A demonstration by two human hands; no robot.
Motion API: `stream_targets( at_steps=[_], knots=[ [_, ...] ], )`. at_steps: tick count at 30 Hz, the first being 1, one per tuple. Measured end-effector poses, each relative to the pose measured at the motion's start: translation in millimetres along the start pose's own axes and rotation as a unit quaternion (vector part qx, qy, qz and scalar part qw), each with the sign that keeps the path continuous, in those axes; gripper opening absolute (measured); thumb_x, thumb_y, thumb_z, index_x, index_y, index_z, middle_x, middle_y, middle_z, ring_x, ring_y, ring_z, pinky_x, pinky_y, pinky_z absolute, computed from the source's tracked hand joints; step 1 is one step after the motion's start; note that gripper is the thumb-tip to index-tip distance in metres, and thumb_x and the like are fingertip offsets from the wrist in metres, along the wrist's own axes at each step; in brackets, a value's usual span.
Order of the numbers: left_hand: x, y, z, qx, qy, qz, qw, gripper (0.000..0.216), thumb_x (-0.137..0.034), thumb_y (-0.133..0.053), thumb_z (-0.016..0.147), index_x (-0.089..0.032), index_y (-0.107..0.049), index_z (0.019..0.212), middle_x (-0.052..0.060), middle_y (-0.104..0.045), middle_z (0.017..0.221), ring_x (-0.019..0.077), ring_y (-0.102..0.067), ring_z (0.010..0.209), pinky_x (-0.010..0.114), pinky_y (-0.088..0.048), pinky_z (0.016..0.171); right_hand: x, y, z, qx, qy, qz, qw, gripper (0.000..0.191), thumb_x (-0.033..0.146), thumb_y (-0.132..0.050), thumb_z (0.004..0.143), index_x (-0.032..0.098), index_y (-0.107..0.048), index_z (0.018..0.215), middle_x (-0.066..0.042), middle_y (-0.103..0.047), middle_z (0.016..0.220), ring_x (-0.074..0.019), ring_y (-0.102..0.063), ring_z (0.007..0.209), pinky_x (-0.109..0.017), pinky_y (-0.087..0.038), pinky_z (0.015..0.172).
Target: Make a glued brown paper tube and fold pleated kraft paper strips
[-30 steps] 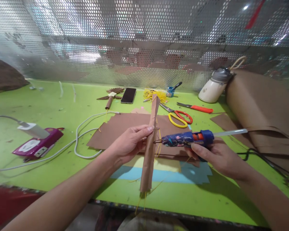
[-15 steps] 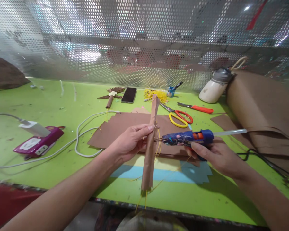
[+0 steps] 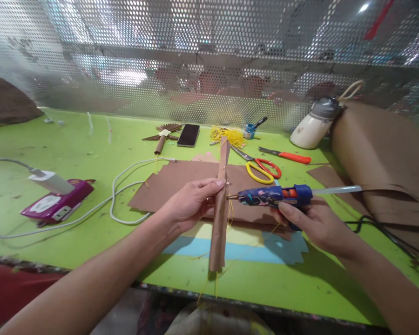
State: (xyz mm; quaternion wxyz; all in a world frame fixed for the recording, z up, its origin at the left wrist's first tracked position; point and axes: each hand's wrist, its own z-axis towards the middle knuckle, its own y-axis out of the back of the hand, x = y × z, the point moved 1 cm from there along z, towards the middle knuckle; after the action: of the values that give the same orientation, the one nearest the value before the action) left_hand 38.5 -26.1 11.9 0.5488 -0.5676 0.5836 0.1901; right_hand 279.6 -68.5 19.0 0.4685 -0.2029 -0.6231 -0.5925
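Note:
My left hand (image 3: 195, 202) pinches a rolled brown paper tube (image 3: 219, 232) around its middle, thumb on the front. The tube stands nearly upright over the table, and yellow strings (image 3: 209, 284) hang from its lower end. In my right hand (image 3: 321, 223) is a blue hot glue gun (image 3: 272, 195) with a clear glue stick (image 3: 338, 190) jutting from its back. Its nozzle points left, at or very near the tube's right edge, just below my left thumb. Under both hands lie brown paper sheets (image 3: 171, 186) on light blue paper (image 3: 195, 249).
Scissors (image 3: 260, 172), a red-handled cutter (image 3: 293, 157), yellow shredded string (image 3: 230, 136), a blue jar (image 3: 250, 131) and a phone (image 3: 188, 135) lie behind. A paper palm-like piece (image 3: 163, 135) is beside the phone. At left is a purple power strip (image 3: 57, 204); at right, a bottle (image 3: 310, 125).
The nozzle has shifted slightly up along the tube's edge, and the tube's lower end has swung a little to the right. Both hands keep their holds.

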Motion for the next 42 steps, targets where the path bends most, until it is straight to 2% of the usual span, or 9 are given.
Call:
stream_targets(
  at_steps=[5,8,16,21,24,32,37,42],
  knots=[
    [0.0,1.3,0.8,-0.002,0.003,0.004,1.0,0.025,-0.035,-0.073,0.072,-0.013,-0.065,0.081,0.002,-0.061,0.068,0.0099,-0.056,0.056,0.02,-0.045,0.052,-0.6,-1.1,-1.9,0.048,-0.015,0.022,0.998,0.035,0.046,-0.048,0.09,0.019,-0.058,0.071,-0.002,-0.055,0.064,-0.0132,-0.05,0.058,-0.023,-0.043,0.052],
    [0.3,1.8,1.0,-0.001,0.008,0.006,1.0,0.025,-0.035,-0.071,0.075,-0.013,-0.065,0.083,0.003,-0.062,0.069,0.0117,-0.058,0.058,0.022,-0.046,0.053,0.2,-1.8,-2.4,0.071,-0.001,0.038,0.997,0.029,0.042,-0.049,0.091,0.019,-0.058,0.076,-0.001,-0.056,0.067,-0.0129,-0.052,0.061,-0.022,-0.043,0.055],
    [2.7,3.7,3.4,-0.018,0.008,-0.005,1.0,0.027,-0.036,-0.075,0.07,-0.013,-0.065,0.079,0.001,-0.061,0.067,0.0078,-0.053,0.053,0.017,-0.041,0.048,-1.2,-1.5,0.9,0.028,-0.014,0.028,0.999,0.038,0.045,-0.047,0.091,0.017,-0.054,0.066,-0.001,-0.052,0.062,-0.0116,-0.046,0.055,-0.023,-0.038,0.05],
    [2.2,1.4,2.1,-0.008,0.006,-0.002,1.0,0.025,-0.036,-0.071,0.074,-0.012,-0.064,0.078,0.003,-0.061,0.065,0.0117,-0.057,0.056,0.022,-0.045,0.051,-1.8,-3.4,-1.4,0.077,-0.023,0.069,0.994,0.034,0.044,-0.049,0.09,0.018,-0.055,0.07,-0.001,-0.053,0.064,-0.0122,-0.049,0.058,-0.023,-0.04,0.053],
    [1.8,1.5,1.9,-0.012,0.004,-0.008,1.0,0.023,-0.034,-0.069,0.076,-0.012,-0.063,0.08,0.004,-0.062,0.069,0.013,-0.059,0.06,0.023,-0.048,0.055,-2.9,-3.3,-2.4,0.084,-0.026,0.082,0.993,0.034,0.044,-0.05,0.09,0.017,-0.055,0.07,-0.001,-0.053,0.063,-0.0119,-0.048,0.058,-0.023,-0.04,0.053],
    [2.5,2.6,4.5,-0.02,0.004,-0.016,1.0,0.019,-0.031,-0.068,0.077,-0.012,-0.065,0.082,0.001,-0.06,0.067,0.009,-0.054,0.054,0.019,-0.047,0.05,-3.2,-6.5,2.5,0.015,-0.014,0.071,0.997,0.041,0.049,-0.047,0.091,0.016,-0.056,0.068,-0.002,-0.054,0.063,-0.0109,-0.048,0.056,-0.022,-0.038,0.05],
    [1.6,2.0,4.4,-0.027,-0.004,-0.021,0.999,0.014,-0.027,-0.067,0.078,-0.013,-0.063,0.078,-0.002,-0.056,0.062,0.0072,-0.05,0.048,0.018,-0.047,0.047,-5.4,-8.1,0.7,0.041,-0.033,0.074,0.996,0.04,0.05,-0.048,0.09,0.016,-0.056,0.07,-0.001,-0.052,0.062,-0.0108,-0.046,0.054,-0.023,-0.036,0.047],
    [1.4,2.8,4.5,-0.026,0.001,-0.026,0.999,0.014,-0.027,-0.066,0.079,-0.014,-0.064,0.082,0.002,-0.061,0.068,0.0102,-0.057,0.054,0.02,-0.048,0.049,-6.2,-5.5,-2.7,0.068,-0.016,0.076,0.995,0.036,0.044,-0.047,0.092,0.016,-0.056,0.072,-0.001,-0.053,0.064,-0.0106,-0.048,0.056,-0.022,-0.039,0.052]
  ],
)
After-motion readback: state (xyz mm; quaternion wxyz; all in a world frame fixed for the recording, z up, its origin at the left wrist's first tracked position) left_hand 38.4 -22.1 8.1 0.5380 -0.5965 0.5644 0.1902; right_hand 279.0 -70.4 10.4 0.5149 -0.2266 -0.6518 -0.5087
